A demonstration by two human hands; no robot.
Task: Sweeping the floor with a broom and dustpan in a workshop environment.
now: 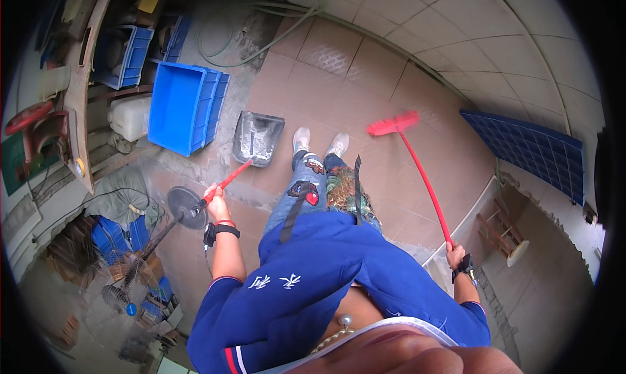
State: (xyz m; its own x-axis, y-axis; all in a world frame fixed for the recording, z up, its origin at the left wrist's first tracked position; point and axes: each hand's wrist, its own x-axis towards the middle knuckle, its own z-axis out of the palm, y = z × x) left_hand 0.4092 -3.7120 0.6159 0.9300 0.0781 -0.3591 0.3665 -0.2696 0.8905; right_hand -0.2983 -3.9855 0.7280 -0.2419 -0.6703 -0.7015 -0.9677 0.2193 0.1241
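Observation:
My left hand (218,203) is closed around the red handle of a dustpan (251,131). Its black pan, greyed with dust, rests on the floor to the left of my shoes. At the right, my right hand (454,253) grips the upper end of a long red broom (425,178). The broom's pinkish-red bristle head (393,123) touches the tiles ahead and to the right of my feet. A wide gap of floor lies between broom head and dustpan. Dark bands sit on both my wrists.
Stacked blue crates (186,107) stand at the left beside a white jug (129,118). A standing fan (124,299) has its round base (188,206) near my left hand. A green hose (261,51) lies ahead. Right, a blue panel (531,154) leans on the wall near a small stool (503,234).

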